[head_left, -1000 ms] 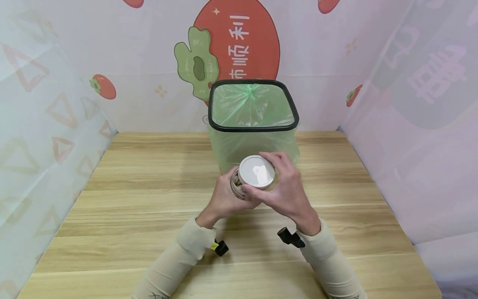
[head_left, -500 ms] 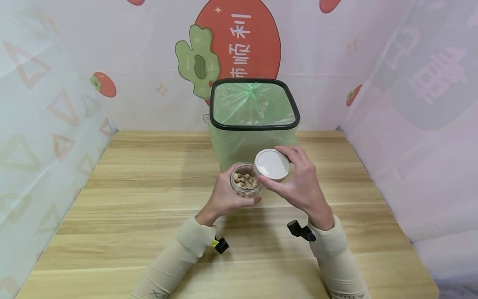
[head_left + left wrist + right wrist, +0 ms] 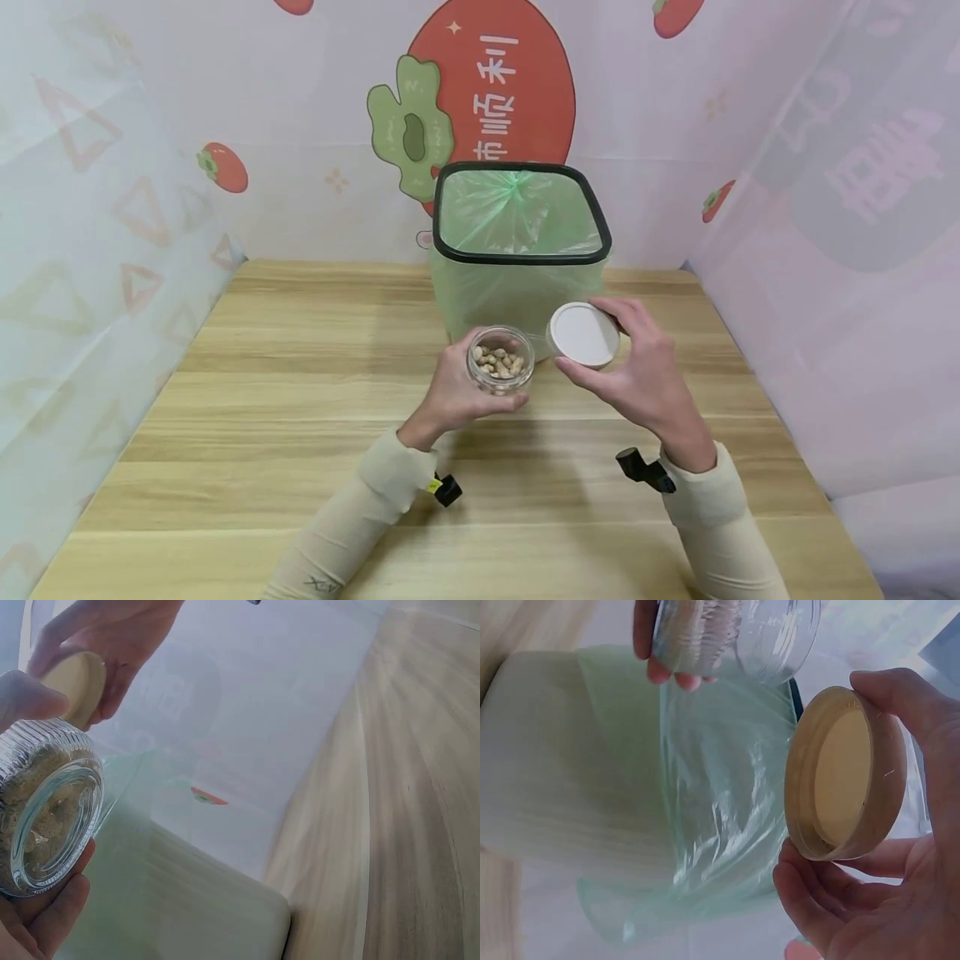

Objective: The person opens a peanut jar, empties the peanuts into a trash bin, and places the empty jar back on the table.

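Observation:
My left hand (image 3: 459, 385) grips a clear glass jar (image 3: 56, 817) by its side, thumb and fingers wrapped round the ribbed wall. In the head view the jar's mouth faces up, uncovered, and peanuts (image 3: 498, 363) in their shells show inside. Just to the right, my right hand (image 3: 643, 377) holds a round white lid (image 3: 584, 334) by its edge between thumb and fingers. The right wrist view shows the lid's hollow underside (image 3: 844, 776), apart from the jar. Both hands are above the table, in front of the bin.
A bin (image 3: 517, 292) with a black rim (image 3: 525, 259) and a pale green plastic liner (image 3: 727, 802) stands right behind the hands. The wooden table (image 3: 285, 400) spreads around it. Printed cloth walls (image 3: 300, 100) close off the back and both sides.
The lid has come away from the jar's mouth and moved right with my right hand, uncovering the peanuts. My left hand keeps the jar in nearly the same place.

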`<state>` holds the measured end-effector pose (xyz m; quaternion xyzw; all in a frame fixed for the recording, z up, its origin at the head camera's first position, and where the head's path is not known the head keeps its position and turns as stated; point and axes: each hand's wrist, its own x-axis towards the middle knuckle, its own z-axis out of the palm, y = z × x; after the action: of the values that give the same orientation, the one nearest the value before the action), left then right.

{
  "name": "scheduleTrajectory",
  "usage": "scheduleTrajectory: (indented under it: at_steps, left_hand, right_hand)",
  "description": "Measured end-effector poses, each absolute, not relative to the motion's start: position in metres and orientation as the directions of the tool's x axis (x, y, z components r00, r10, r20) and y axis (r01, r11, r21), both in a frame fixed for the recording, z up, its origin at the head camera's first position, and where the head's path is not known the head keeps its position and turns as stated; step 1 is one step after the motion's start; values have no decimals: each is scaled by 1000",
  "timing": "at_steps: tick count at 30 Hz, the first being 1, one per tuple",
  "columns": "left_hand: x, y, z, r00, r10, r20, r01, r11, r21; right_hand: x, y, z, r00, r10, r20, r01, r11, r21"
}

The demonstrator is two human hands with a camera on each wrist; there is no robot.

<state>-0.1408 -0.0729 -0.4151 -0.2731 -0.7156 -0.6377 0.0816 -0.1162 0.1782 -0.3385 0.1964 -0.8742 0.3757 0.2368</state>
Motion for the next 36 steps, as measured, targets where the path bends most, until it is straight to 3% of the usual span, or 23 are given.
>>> scheduleTrajectory:
  at_steps: [17,29,36]
  left_hand:
    - [-141,-74,-412,-829,287,480,511,40,859]
    - [-139,-74,-410,-827,288,482,513,39,857]
    - [-140,-75,-411,-826,287,485,516,39,856]
  right_hand:
    - [-111,196,-367,-816,-287,501,-532,712,-458]
    - [-117,186,-399,-868,-364,338,-492,722,-485]
    - [-123,179,-414,-866,-415,279,-499,729,-467]
